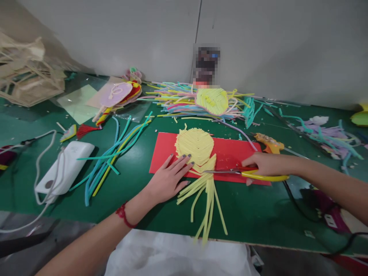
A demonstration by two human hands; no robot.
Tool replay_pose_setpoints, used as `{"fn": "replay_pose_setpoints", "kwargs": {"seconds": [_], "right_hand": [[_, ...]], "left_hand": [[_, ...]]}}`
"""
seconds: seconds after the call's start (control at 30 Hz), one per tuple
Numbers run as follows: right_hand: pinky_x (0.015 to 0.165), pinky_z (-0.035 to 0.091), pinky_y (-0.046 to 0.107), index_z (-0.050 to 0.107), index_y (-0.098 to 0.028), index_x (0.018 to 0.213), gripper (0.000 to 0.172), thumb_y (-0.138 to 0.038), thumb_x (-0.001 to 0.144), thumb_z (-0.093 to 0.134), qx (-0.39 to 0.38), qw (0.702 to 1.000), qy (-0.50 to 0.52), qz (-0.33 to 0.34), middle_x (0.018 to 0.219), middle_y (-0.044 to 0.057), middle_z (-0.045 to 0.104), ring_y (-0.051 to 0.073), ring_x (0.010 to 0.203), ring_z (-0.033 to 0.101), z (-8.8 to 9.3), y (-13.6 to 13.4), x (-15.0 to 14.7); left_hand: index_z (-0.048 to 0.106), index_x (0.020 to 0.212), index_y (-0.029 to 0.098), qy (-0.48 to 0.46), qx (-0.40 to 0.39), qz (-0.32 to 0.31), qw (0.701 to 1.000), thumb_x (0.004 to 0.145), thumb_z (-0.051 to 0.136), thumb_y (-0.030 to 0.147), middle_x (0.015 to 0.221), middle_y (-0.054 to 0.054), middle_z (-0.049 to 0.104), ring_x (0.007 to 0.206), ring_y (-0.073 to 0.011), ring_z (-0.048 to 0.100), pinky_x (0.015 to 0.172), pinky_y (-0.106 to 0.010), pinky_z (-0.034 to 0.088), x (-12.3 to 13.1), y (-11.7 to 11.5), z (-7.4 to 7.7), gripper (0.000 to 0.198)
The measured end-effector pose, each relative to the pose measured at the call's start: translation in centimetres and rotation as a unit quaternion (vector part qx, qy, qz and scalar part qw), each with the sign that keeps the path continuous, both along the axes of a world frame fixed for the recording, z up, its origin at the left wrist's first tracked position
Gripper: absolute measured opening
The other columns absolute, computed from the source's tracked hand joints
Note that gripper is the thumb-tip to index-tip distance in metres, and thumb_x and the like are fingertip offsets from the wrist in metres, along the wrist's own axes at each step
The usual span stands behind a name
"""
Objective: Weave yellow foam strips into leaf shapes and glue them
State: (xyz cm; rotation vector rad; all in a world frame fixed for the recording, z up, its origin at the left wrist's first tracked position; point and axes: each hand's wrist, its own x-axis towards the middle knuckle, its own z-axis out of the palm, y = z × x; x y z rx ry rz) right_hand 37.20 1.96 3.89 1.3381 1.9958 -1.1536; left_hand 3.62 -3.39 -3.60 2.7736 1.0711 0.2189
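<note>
A round, leaf-patterned piece of yellow fuzzy stems (197,142) lies on a red card (230,151), its loose stem ends (208,199) trailing over the near edge of the card. My left hand (172,176) rests on the lower left of this piece with the fingers spread flat. Gripped in my right hand (258,165) are scissors (261,176) with yellow and red handles. Their blades point left and reach the base of the loose ends. Whether the blade tips are around the stems or on top of them, I cannot tell.
Behind the card lies a heap of coloured stems (169,101) with a finished yellow-green round piece (212,101). A glue gun (268,143) sits near my right hand. Leftward are blue and green stems (106,161), a white power bank (66,166) with its cable, and a lilac fan-shaped piece (115,94).
</note>
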Motion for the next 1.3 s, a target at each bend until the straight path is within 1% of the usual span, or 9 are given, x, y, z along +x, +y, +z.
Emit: {"fn": "replay_pose_setpoints", "kwargs": {"seconds": [0.23, 0.4, 0.63, 0.7, 0.8, 0.87, 0.93, 1.13, 1.3], "right_hand": [[0.049, 0.026, 0.024, 0.06, -0.023, 0.065, 0.035, -0.056, 0.064, 0.068, 0.106, 0.992, -0.054, 0.041, 0.06, -0.001, 0.057, 0.015, 0.056, 0.049, 0.9, 0.7, -0.4], [0.052, 0.034, 0.026, 0.073, -0.023, 0.088, 0.04, -0.052, 0.06, 0.074, 0.145, 0.987, -0.065, -0.028, 0.075, 0.006, 0.069, 0.018, 0.062, 0.059, 1.3, 0.3, 3.1], [0.068, 0.05, 0.036, 0.07, -0.02, 0.102, 0.041, -0.048, 0.073, 0.062, 0.35, 0.93, 0.001, -0.112, 0.098, 0.014, 0.071, 0.027, 0.081, 0.067, -3.3, -3.4, 6.4], [0.077, 0.051, 0.04, 0.067, -0.018, 0.108, 0.043, -0.046, 0.077, 0.056, 0.394, 0.914, 0.01, -0.1, 0.105, 0.014, 0.068, 0.029, 0.092, 0.065, -4.3, -4.9, 5.2], [0.084, 0.049, 0.046, 0.066, -0.014, 0.103, 0.038, -0.039, 0.086, 0.044, 0.534, 0.839, -0.023, -0.1, 0.107, 0.017, 0.064, 0.031, 0.099, 0.061, -4.7, -7.6, 1.5], [0.091, 0.046, 0.046, 0.065, -0.013, 0.102, 0.034, -0.031, 0.09, 0.039, 0.592, 0.793, -0.033, -0.142, 0.117, 0.018, 0.059, 0.031, 0.108, 0.056, -4.5, -9.4, -1.8], [0.087, 0.048, 0.042, 0.064, -0.016, 0.099, 0.03, -0.034, 0.091, 0.042, 0.606, 0.767, -0.008, -0.211, 0.109, 0.015, 0.06, 0.028, 0.101, 0.058, -4.7, -10.7, -5.3], [0.065, 0.049, 0.033, 0.057, -0.02, 0.09, 0.031, -0.05, 0.085, 0.051, 0.421, 0.793, 0.15, -0.415, 0.08, 0.005, 0.061, 0.019, 0.069, 0.058, -6.9, -11.1, -12.8], [0.066, 0.045, 0.034, 0.045, -0.023, 0.074, 0.028, -0.048, 0.079, 0.056, 0.408, 0.772, 0.147, -0.465, 0.077, 0.003, 0.056, 0.02, 0.07, 0.055, -7.3, -10.6, -14.2]], "left_hand": [[0.036, 0.142, 0.019, 0.007, 0.004, 0.001, 1.0, 0.098, 0.032, 0.043, 0.152, -0.005, 0.03, 0.138, -0.0213, 0.031, 0.116, -0.043, 0.016, 0.0, -0.1, 0.0, 0.051], [0.036, 0.142, 0.019, 0.001, 0.01, -0.001, 1.0, 0.098, 0.03, 0.044, 0.152, -0.005, 0.03, 0.139, -0.0205, 0.029, 0.116, -0.042, 0.014, 0.0, 0.0, -0.2, 0.051], [0.036, 0.142, 0.018, 0.003, 0.011, -0.003, 1.0, 0.098, 0.028, 0.045, 0.152, -0.005, 0.029, 0.139, -0.0206, 0.029, 0.116, -0.043, 0.014, -0.1, 0.0, -0.4, 0.051], [0.037, 0.142, 0.018, 0.004, 0.013, -0.002, 1.0, 0.098, 0.028, 0.045, 0.152, -0.005, 0.03, 0.139, -0.0207, 0.03, 0.116, -0.043, 0.015, -0.1, 0.0, -0.5, 0.051], [0.036, 0.142, 0.018, 0.001, 0.018, -0.004, 1.0, 0.098, 0.029, 0.044, 0.152, -0.005, 0.03, 0.139, -0.02, 0.029, 0.116, -0.043, 0.015, -0.2, 0.0, -0.5, 0.051], [0.036, 0.142, 0.018, 0.001, 0.021, -0.005, 1.0, 0.098, 0.028, 0.044, 0.152, -0.005, 0.031, 0.139, -0.0198, 0.029, 0.116, -0.043, 0.014, -0.1, 0.0, -0.5, 0.051], [0.036, 0.142, 0.018, 0.001, 0.023, -0.006, 1.0, 0.098, 0.028, 0.045, 0.152, -0.006, 0.031, 0.139, -0.0201, 0.029, 0.116, -0.043, 0.014, -0.1, 0.0, -0.6, 0.052], [0.035, 0.142, 0.017, 0.002, 0.016, -0.005, 1.0, 0.098, 0.03, 0.044, 0.152, -0.007, 0.029, 0.139, -0.0216, 0.029, 0.115, -0.045, 0.018, -0.1, 0.1, -0.7, 0.052], [0.037, 0.141, 0.017, 0.004, 0.007, -0.002, 1.0, 0.097, 0.032, 0.044, 0.152, -0.008, 0.029, 0.139, -0.0231, 0.029, 0.115, -0.046, 0.019, 0.0, 0.0, -0.7, 0.052]]}}
